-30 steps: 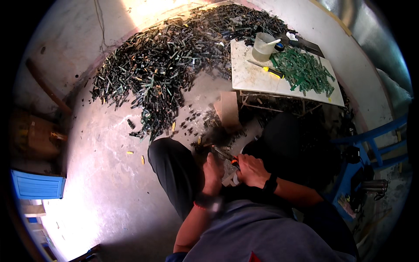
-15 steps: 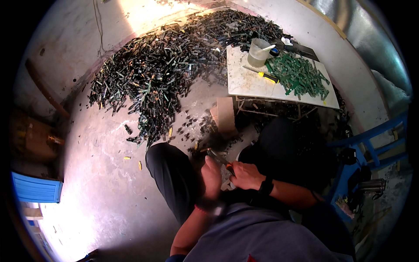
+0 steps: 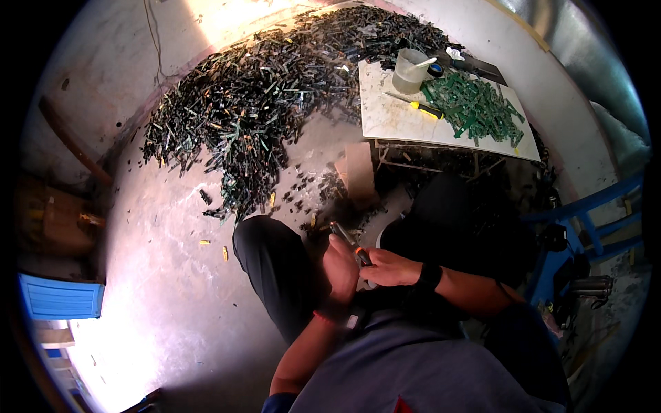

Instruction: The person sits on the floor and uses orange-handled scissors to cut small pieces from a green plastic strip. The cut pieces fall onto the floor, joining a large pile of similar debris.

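Low between the knees (image 3: 267, 237), here's the action: the right hand (image 3: 391, 267) is clamped on the orange-and-black handle of a tool (image 3: 363, 256) that slants forward and left, a rear grip that seems meant to leave the tip unobstructed. Right beside it comes the left hand (image 3: 339, 270), thumb up near that tip, presumably steadying; whether its fingers are closed on anything, I cannot tell. Out ahead, the dark heap (image 3: 241, 110) spreads over the floor (image 3: 172, 275), its near tongue running toward the left knee, probably for easy reach. Over to the right, a low table (image 3: 385, 124) carries the green strips (image 3: 475, 103) bunched together, likely so they don't mix with the heap. Next to them stands a cup (image 3: 407, 79), upright, perhaps because there's liquid in it, and a yellow-and-black screwdriver (image 3: 428, 110) lies alongside, handle toward the strips.
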Available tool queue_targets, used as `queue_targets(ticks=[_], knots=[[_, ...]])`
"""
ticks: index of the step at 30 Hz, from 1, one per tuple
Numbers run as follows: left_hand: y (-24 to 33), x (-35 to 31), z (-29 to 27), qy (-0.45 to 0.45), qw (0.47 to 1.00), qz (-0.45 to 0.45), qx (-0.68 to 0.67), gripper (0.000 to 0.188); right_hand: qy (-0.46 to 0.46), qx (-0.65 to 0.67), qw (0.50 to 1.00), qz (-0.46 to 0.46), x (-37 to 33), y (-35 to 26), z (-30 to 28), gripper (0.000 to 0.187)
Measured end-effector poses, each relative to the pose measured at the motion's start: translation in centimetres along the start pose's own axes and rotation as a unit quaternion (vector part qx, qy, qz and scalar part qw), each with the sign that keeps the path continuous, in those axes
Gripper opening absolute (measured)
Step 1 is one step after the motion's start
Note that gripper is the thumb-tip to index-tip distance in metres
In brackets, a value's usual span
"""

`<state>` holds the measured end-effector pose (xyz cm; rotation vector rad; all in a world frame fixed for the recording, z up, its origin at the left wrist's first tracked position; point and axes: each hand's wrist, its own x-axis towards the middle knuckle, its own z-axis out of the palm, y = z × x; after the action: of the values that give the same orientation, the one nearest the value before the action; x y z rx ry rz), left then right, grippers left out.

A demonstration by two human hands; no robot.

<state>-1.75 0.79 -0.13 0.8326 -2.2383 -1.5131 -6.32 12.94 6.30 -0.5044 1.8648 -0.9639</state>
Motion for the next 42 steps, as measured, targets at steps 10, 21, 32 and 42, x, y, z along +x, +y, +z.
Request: queue_targets(ticks=[10,21,32,42], knots=[[-0.2,-0.3,-1.2,-0.029,0.998,-0.046,-0.008,0.056,0.160,-0.186,0.967,-0.070,0.8,2.2,0.4,0.026],[-0.5,0.0,-4.7,-0.258,0.781,-0.396,-0.407,0.042,0.116,-0.533,0.794,-0.270,3.9,4.2,-10.5,0.020],[-1.1,0.5,-3.9,-0.249,0.766,-0.395,-0.442,0.045,0.066,-0.097,0.991,-0.060,2.9,5.3,-6.7,0.033],[0.5,0.8,-3.6,-0.228,0.784,-0.395,-0.421,0.045,0.202,-0.191,0.952,-0.124,-0.2,2.0,-2.0,0.037]])
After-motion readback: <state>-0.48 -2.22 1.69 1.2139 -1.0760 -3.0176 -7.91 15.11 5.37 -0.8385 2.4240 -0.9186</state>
